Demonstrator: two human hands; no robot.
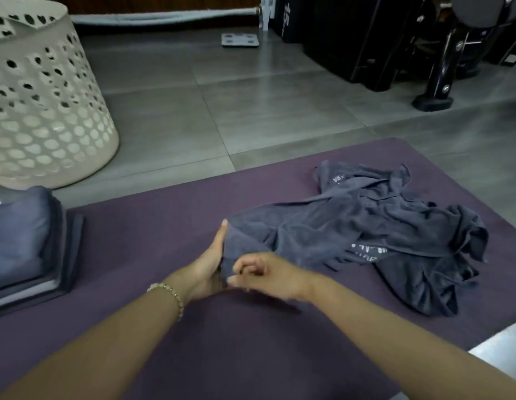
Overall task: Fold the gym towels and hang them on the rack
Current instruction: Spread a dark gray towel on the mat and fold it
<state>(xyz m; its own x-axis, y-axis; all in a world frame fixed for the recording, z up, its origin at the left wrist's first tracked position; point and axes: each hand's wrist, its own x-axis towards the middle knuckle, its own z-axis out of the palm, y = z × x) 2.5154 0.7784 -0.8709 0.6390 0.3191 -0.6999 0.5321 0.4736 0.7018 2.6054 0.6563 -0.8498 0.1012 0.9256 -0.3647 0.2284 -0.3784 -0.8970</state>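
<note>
Watching the head cam feed here. Both grips are on the same bit of cloth: the near corner of the crumpled grey towels (366, 226), which lie in a loose heap on the right side of the purple mat (150, 226). The left grip (209, 267) holds that corner from the left, thumb pointing up along the edge and palm turned toward the fabric. The right grip (268, 274) sits just beside it, fingers curled in and pinching the lower part of the same corner, so the two are almost touching. The corner is pulled out a little from the heap; the rest is still all bunched up, with some white lettering showing that I can't read.

There's a beaded bracelet (171, 293) on the left wrist. On the mat's left edge is a stack of folded towels (23, 241), neat and square. Behind it on the grey tiled floor (222, 105) stands a cream basket (43, 111) full of round holes. Further back is a bathroom scale (240, 40), and black gym equipment (395, 39) fills the top right.
</note>
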